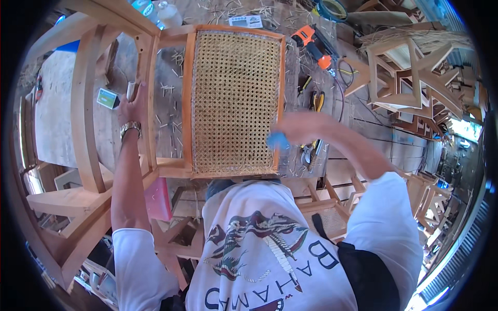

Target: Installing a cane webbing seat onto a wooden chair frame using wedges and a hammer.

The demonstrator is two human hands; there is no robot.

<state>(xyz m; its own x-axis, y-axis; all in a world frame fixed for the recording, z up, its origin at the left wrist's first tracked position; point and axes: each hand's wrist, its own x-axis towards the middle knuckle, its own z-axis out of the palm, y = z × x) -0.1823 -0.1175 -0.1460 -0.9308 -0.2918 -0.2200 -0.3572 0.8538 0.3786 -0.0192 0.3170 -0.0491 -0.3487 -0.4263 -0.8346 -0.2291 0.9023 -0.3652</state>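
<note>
A woven cane panel (pixel 236 98) in an orange-brown wooden frame (pixel 188 103) lies before me, part of a chair frame (pixel 148 119) on its side. On the panel's right edge my right hand (pixel 290 129), blurred by motion, is closed on a blue cloth-like pad (pixel 278 140); its exact kind is unclear. My left hand (pixel 130 108), with a watch on the wrist, is beyond the chair's rail on the left. A short pale cylinder (pixel 131 90) sticks up between its thumb and fingers. Beside that hand stands a small green and white box (pixel 108 98).
An orange and black nail gun (pixel 315 47) with a hose lies at the far right of the workbench (pixel 168 119). Pliers (pixel 317 101) and other hand tools sit right of the panel. Bottles (pixel 168 14) stand at the back. Wooden chair frames (pixel 415 78) are piled at right.
</note>
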